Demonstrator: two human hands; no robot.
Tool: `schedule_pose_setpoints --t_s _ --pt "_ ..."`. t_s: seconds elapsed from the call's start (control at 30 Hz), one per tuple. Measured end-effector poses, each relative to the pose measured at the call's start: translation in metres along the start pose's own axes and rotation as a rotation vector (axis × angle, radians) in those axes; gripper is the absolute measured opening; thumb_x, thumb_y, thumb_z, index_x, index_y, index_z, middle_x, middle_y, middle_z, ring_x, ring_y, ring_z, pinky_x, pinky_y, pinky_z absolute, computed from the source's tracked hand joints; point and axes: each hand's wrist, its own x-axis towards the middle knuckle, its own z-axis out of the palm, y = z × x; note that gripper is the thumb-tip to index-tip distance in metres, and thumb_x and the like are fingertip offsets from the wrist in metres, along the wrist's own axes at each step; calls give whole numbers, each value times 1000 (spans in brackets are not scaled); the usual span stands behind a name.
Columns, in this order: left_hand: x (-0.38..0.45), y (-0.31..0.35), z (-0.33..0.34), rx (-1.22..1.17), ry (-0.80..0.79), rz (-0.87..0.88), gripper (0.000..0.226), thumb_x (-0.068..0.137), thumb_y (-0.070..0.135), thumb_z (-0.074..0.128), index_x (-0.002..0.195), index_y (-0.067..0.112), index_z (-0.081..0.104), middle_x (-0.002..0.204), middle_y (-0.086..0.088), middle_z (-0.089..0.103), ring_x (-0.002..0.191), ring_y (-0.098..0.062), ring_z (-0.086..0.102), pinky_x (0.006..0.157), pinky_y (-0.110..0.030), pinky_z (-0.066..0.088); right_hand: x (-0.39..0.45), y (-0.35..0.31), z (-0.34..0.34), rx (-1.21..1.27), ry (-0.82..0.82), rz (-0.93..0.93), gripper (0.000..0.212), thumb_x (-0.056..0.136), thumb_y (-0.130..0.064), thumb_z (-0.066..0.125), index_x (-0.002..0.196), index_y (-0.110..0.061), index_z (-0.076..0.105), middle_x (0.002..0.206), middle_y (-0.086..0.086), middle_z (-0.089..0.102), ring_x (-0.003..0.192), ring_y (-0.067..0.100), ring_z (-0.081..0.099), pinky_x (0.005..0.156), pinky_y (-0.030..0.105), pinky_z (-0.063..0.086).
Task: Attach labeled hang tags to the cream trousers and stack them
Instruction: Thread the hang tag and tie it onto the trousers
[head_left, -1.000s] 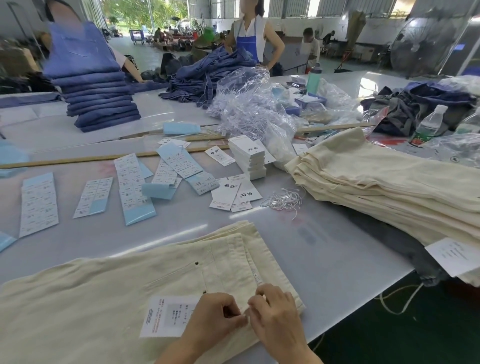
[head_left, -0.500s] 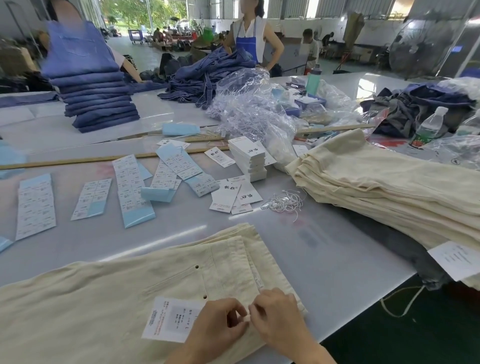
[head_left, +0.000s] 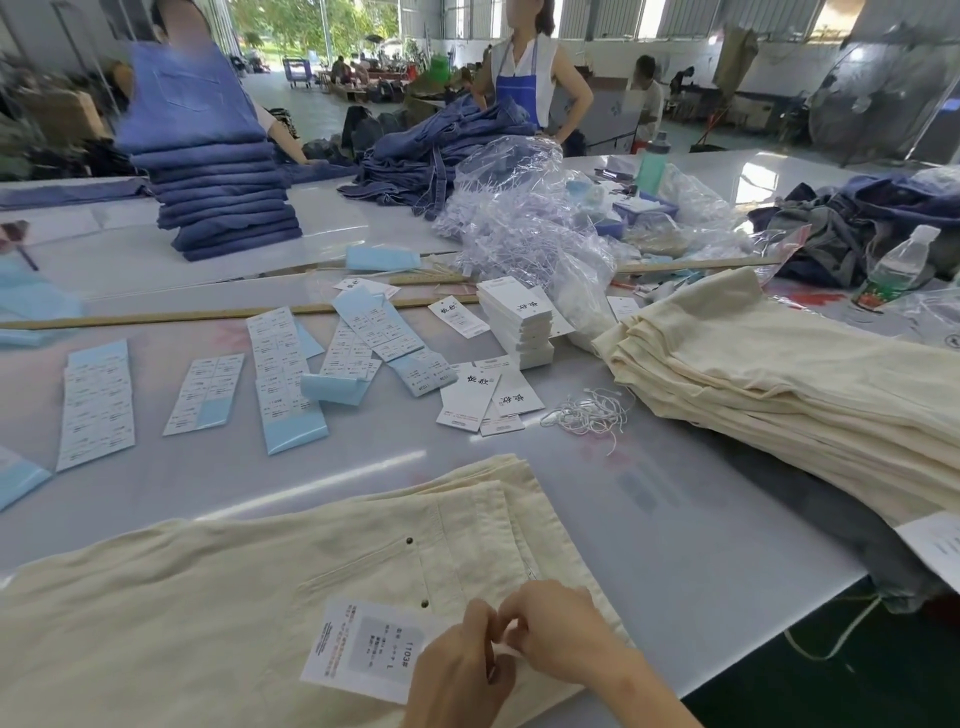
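Note:
Cream trousers (head_left: 218, 597) lie flat on the table's near edge, waistband to the right. A white hang tag (head_left: 358, 649) rests on them beside a pocket rivet. My left hand (head_left: 457, 675) and my right hand (head_left: 561, 634) meet fingertip to fingertip at the waistband, fingers curled and pinching something small, likely the tag's string, which is hidden between them. A stack of cream trousers (head_left: 779, 384) lies at the right. Loose white strings (head_left: 587, 413) and a pile of blank hang tags (head_left: 519, 327) sit mid-table.
Label sticker sheets (head_left: 283, 374) are spread across the table's left. Clear plastic bags (head_left: 524, 228), a wooden stick (head_left: 208, 314), stacked blue jeans (head_left: 218, 192) and water bottles (head_left: 898, 265) lie farther back. People stand behind the far table. The table edge drops off at the right front.
Both hands stayed at the waistband, shifting slightly right and nearer; the fingertips kept working together. The hang tag slid a little with them.

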Motion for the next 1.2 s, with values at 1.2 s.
schedule_pose_setpoints --t_s 1.2 --pt "9 -16 -19 8 -174 -150 44 79 35 67 68 34 25 61 15 41 54 2 40 61 -12 36 19 1 -4 -422 -97 -315 22 91 -15 48 102 -18 68 106 7 55 103 26 47 83 43 24"
